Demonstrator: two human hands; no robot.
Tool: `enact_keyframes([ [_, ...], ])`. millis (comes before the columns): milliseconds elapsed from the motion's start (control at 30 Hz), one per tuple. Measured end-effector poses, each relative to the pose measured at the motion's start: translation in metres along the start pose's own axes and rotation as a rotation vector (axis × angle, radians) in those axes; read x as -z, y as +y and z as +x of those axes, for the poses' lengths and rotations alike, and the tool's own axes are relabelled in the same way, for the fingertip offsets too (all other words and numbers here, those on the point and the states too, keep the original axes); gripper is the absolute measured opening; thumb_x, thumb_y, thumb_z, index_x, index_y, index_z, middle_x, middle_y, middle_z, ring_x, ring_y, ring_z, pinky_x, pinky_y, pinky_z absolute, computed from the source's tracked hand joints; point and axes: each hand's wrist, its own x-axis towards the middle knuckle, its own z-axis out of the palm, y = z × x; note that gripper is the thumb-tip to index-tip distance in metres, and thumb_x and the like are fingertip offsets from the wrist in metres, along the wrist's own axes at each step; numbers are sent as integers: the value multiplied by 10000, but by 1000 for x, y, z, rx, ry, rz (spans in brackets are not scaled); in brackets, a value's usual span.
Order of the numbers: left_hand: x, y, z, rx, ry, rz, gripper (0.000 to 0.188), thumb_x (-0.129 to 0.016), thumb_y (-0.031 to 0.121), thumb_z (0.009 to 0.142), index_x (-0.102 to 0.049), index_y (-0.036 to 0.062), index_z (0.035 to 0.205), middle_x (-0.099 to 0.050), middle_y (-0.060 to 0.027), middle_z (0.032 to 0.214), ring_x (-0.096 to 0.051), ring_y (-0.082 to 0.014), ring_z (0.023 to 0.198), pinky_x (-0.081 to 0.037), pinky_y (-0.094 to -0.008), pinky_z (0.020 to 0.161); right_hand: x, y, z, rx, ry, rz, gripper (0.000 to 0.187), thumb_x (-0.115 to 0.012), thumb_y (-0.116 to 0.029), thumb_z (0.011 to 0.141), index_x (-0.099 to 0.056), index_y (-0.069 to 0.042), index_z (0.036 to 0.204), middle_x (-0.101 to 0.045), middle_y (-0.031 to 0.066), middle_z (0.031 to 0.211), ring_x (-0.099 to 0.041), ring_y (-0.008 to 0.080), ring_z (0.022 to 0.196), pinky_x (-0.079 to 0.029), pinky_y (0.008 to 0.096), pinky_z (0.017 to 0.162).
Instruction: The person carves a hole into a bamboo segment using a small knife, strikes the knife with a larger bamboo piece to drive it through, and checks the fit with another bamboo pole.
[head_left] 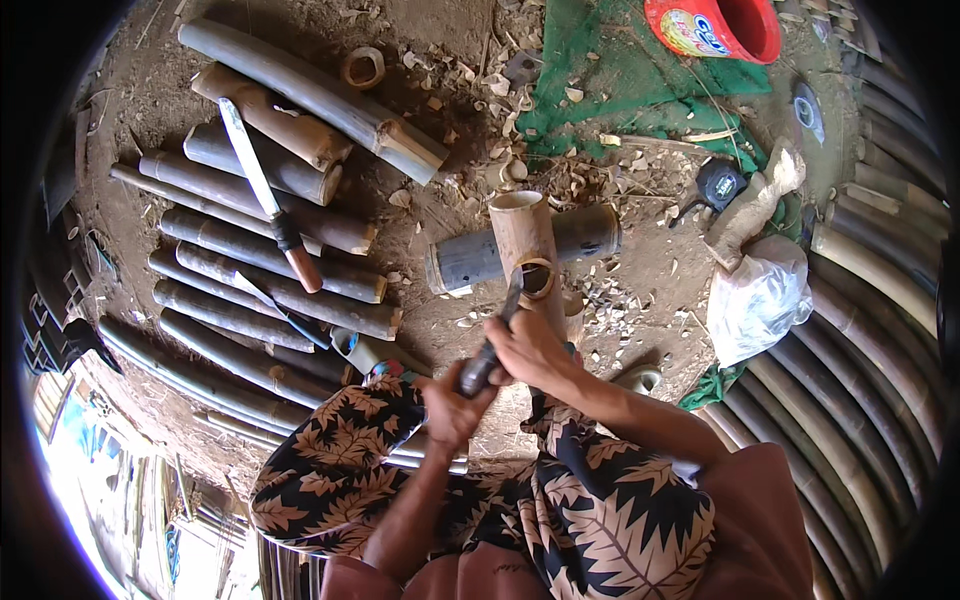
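Note:
My left hand (452, 412) is wrapped around the thick dark handle of a narrow-bladed knife (478, 375). Further along the same tool, my right hand (530, 348) is closed around it. The blade's tip reaches the edge of a round hole in a pale bamboo piece (522, 225). This piece rests across a dark bamboo log (465, 262), its open end pointing away from me. My right hand hides part of the pale piece's near end.
On the left lie several dark bamboo lengths (270, 235), with a long machete (250, 160) on top. Wood chips (610, 330) litter the ground. At right are a plastic bag (760, 300), a black tape measure (720, 183) and more bamboo poles (850, 400). A red bucket (750, 30) lies beyond.

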Motion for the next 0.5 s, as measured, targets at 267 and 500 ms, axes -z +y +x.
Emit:
enact_keyframes([
  [267,55,191,56,-606,-244,1176,163,-722,170,690,-693,54,802,-678,-81,676,-681,-257,616,-550,-370,563,19,-34,-9,-12,-67,1577,261,-442,-221,976,-559,8,1026,-706,134,913,-661,220,559,-560,307,531],
  [500,57,91,36,-283,-127,780,198,-718,269,728,-676,86,790,-678,-121,697,-686,-273,633,-557,-385,593,13,-39,-17,-33,22,935,265,-496,-211,969,-555,47,955,-657,196,798,-648,238,528,-546,335,448],
])
